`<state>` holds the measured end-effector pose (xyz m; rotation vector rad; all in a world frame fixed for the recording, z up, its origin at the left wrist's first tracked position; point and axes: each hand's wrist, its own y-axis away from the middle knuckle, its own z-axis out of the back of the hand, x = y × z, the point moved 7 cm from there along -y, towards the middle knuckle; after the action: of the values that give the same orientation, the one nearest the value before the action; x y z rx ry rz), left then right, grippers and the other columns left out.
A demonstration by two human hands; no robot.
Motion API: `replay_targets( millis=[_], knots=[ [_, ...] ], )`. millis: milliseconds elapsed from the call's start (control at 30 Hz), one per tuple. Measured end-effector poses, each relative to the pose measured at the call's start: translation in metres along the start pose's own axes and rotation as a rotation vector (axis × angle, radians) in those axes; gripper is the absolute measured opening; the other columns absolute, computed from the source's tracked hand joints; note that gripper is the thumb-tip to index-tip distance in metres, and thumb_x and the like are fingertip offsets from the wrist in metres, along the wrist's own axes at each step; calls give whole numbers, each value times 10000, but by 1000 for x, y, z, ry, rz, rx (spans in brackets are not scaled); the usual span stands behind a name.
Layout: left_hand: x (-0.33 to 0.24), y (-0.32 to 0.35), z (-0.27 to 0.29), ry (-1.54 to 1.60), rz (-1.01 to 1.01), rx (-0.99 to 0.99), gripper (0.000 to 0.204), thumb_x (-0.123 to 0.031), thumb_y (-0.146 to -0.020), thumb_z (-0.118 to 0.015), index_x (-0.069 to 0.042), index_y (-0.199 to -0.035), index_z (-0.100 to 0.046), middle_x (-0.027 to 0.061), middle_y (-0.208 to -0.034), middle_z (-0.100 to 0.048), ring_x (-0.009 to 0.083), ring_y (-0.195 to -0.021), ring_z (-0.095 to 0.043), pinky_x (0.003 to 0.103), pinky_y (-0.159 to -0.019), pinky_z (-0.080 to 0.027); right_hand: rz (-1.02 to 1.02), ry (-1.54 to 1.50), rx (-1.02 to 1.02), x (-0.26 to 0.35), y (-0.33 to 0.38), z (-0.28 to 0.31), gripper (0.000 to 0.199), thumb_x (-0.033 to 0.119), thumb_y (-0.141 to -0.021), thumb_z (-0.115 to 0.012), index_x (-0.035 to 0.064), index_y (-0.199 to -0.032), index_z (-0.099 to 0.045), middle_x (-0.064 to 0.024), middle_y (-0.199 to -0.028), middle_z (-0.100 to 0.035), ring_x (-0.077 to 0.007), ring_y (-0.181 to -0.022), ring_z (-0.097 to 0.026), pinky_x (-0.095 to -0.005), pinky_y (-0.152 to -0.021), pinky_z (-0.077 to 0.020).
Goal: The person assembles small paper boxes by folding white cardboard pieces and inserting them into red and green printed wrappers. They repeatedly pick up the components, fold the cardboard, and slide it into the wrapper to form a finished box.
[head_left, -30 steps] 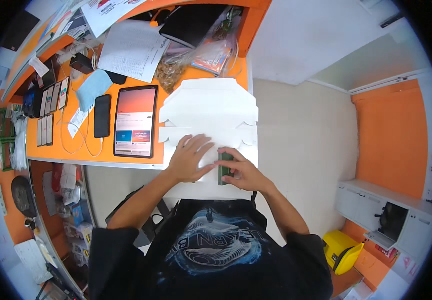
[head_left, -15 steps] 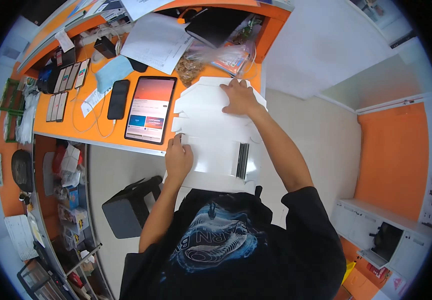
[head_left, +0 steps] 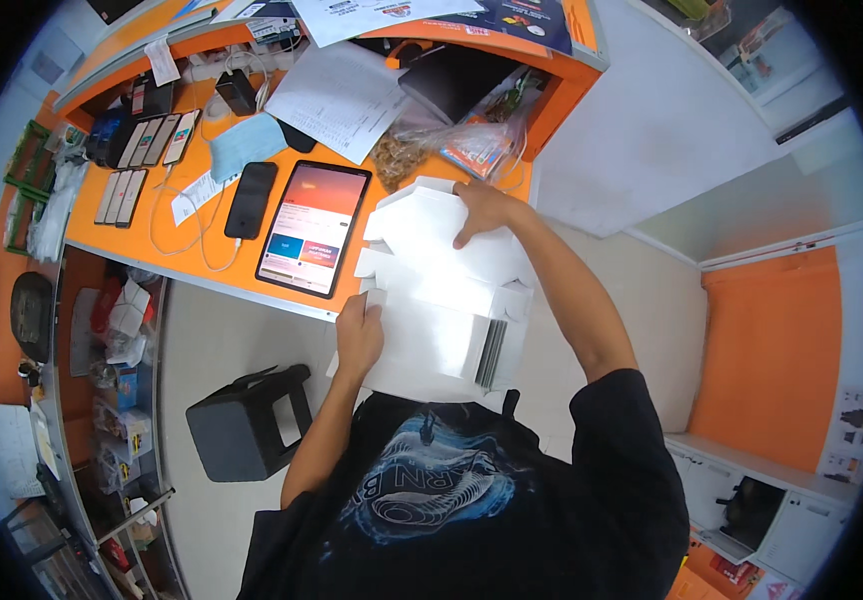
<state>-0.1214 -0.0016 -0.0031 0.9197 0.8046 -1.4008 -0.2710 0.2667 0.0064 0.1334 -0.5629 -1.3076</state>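
Note:
An unfolded white cardboard box [head_left: 422,325], with creases and cut flaps along its sides, spans from the desk's edge to my body. A dark striped patch is on its near right part. My left hand [head_left: 360,335] pinches its left edge by a small flap. At the far right corner my right hand [head_left: 487,212] grips the cardboard, thumb on the top face and the other fingers partly hidden past the edge. Just left of the box, a tablet [head_left: 314,230] with a lit screen lies on the desk, and beside it a dark phone [head_left: 251,200] is plugged into a white cable.
The orange desk [head_left: 192,248] also bears several small phones [head_left: 157,140], a blue face mask [head_left: 244,145], papers [head_left: 337,100] and plastic bags [head_left: 472,145]. A black stool [head_left: 242,425] stands on the floor at the left, near crowded shelves [head_left: 122,400]. White lockers [head_left: 792,510] are at the lower right.
My right hand has gone from lying spread on the cardboard to gripping its far right edge. The box has shifted slightly toward me, while my left hand keeps its hold.

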Motion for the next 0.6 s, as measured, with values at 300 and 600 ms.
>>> replay_targets(
  millis=[300,600],
  knots=[
    [-17,17,13,306,-86,12,303,-60,-877,-529,24,-1140,-654,150,-973,-623,221,-835,-596,306,-767,-469,-107,-322,315,-7,20,12,874,279,-562,-897,-21,-1305,-549,-184,-1177,-666,-317,-1022,-672,-399,-905,-535],
    [-28,13,-3,-150,-401,-26,641,-17,-812,-663,-23,-1411,-436,223,-1357,-470,369,-1178,-523,418,-977,-464,163,114,-75,41,43,28,693,150,-670,-748,39,-1326,-552,-232,-1102,-672,-368,-1066,-637,-438,-948,-490]
  ],
)
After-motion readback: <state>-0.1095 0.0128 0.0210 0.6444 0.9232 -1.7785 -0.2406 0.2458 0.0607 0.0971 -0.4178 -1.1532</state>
